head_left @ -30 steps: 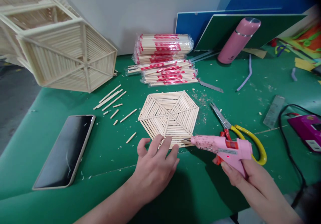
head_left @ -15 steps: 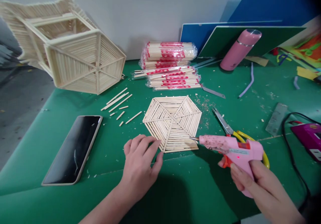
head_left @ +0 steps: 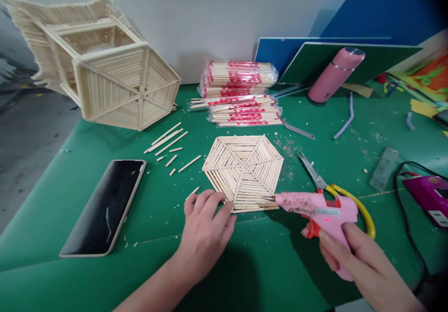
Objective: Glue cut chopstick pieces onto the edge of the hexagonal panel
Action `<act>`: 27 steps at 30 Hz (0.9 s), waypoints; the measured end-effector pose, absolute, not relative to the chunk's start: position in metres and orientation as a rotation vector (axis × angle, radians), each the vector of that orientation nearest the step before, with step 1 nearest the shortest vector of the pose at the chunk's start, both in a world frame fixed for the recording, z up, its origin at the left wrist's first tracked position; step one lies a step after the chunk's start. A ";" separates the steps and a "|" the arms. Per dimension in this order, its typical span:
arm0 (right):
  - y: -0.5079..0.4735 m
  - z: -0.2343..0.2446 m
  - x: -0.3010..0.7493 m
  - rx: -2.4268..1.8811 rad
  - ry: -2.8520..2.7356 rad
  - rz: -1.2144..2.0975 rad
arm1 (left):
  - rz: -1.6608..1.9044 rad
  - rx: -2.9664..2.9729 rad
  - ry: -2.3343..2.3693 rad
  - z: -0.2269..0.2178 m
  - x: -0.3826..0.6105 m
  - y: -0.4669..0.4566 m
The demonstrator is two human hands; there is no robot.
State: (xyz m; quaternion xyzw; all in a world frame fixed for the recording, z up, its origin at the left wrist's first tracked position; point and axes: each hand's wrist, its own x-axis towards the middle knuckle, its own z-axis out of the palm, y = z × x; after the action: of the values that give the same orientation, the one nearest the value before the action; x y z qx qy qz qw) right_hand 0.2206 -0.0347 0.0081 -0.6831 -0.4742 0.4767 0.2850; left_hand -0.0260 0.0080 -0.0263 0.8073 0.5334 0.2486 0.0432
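Observation:
A hexagonal panel of wooden sticks (head_left: pixel 257 174) lies flat on the green table, with thin spokes meeting at its middle. My left hand (head_left: pixel 206 228) rests at its lower-left corner, fingers bent and somewhat apart, fingertips touching the edge; I see nothing gripped. A short stick (head_left: pixel 192 192) pokes out just beyond those fingers. In my right hand (head_left: pixel 357 251) is a pink hot glue gun (head_left: pixel 315 207), with a finger by its orange trigger. Its metal nozzle points left over the panel's lower-right sticks; whether it touches them I cannot tell.
Loose cut sticks (head_left: pixel 166 142), a phone (head_left: pixel 105 209) and a hexagonal stick structure (head_left: pixel 140 93) are on the left. Wrapped chopsticks (head_left: pixel 245 93) lie behind the panel. Scissors (head_left: pixel 315 174), a pink bottle (head_left: pixel 336 76) and a purple power strip (head_left: pixel 427 197) with black cable are on the right.
The glue gun's nozzle has shifted slightly left over the panel. My left hand has moved a little right and down, uncovering a short stick. The whole view has shifted slightly.

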 end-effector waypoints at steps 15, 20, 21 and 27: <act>-0.028 0.006 0.221 -1.679 -2.077 0.974 | 0.733 2.376 1.568 -0.027 -0.027 0.009; -0.030 0.009 0.218 -1.784 -2.199 0.923 | 0.709 2.334 1.548 -0.027 -0.028 0.010; -0.031 0.009 0.218 -1.789 -2.233 0.913 | 0.707 2.328 1.543 -0.027 -0.028 0.010; -0.031 0.004 0.225 -1.727 -2.372 0.762 | 0.716 2.305 1.523 -0.028 -0.029 0.011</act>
State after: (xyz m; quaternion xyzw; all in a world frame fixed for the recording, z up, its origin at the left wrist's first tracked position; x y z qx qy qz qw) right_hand 0.2245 -0.0312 0.0040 -0.5689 -0.7813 0.2509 0.0552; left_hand -0.0288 0.0113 -0.0278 0.7993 0.5281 0.2483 0.1433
